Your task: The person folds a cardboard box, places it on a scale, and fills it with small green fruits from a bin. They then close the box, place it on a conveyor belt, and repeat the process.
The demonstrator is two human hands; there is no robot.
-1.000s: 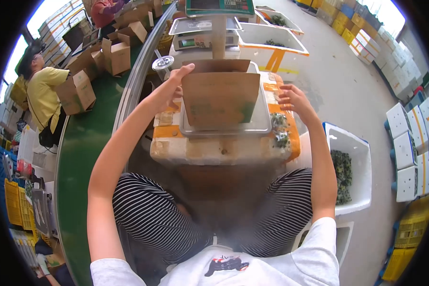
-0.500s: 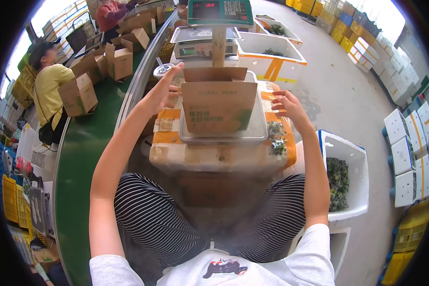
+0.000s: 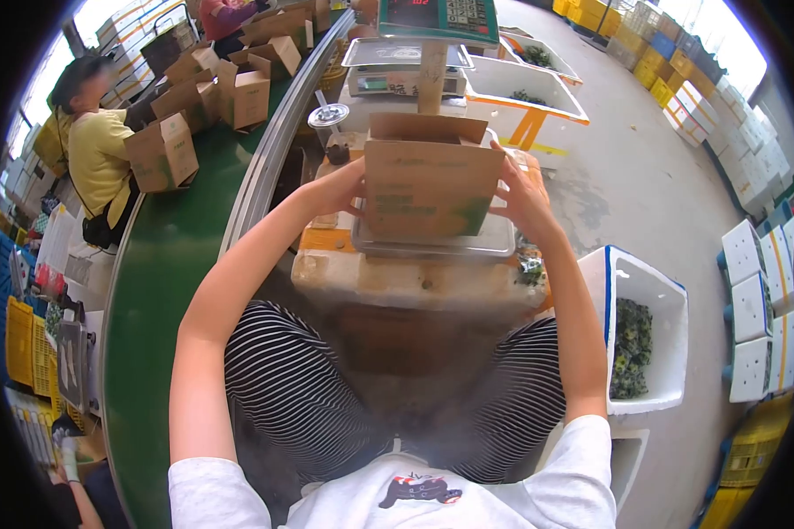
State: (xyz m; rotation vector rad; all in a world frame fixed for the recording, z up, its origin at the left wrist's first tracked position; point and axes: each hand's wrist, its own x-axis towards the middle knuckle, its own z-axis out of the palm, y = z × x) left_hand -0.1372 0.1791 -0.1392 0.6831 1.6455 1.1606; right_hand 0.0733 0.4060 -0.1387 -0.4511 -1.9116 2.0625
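Observation:
A brown cardboard box [image 3: 428, 189] with its top flaps standing up is in front of me, over the clear tray of the weighing scale [image 3: 441, 248]. My left hand [image 3: 350, 187] grips the box's left side, its fingers partly hidden by the cardboard. On the opposite side my right hand [image 3: 520, 191] has its fingers curved against the box's right edge. Behind the box rises the scale's post [image 3: 431, 79], topped by a green display [image 3: 438, 16] with red digits. Under the tray is a taped foam box [image 3: 397, 280], with small clear packs of greens [image 3: 530, 264] at its right.
A green conveyor [image 3: 163, 353] runs along my left, with open cartons [image 3: 163, 157] on it and a person in yellow [image 3: 97, 150] beyond. A lidded plastic cup [image 3: 328, 117] stands near its rail. White foam boxes [image 3: 679, 353] of leafy greens are on my right.
Both my hands have closed inward from beside the box onto its two sides. The view has shifted slightly, and the cup now shows more fully.

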